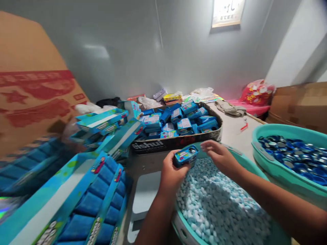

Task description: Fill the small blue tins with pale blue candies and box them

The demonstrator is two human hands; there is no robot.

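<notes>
My left hand (171,172) is closed around a small blue tin (186,155), held above a teal basin (245,162) heaped with pale blue and white candy tablets (217,207). My right hand (219,154) hovers just right of the tin, its fingers curled loosely together near the tin's end. Whether it holds anything I cannot make out. Both forearms reach in from the bottom right.
A cardboard tray (176,141) of filled blue tins sits behind the basin. Blue display boxes (87,200) stack at the left by a large cardboard carton (30,85). A second teal basin (291,134) at right holds blue lids. A white stool (145,194) stands below.
</notes>
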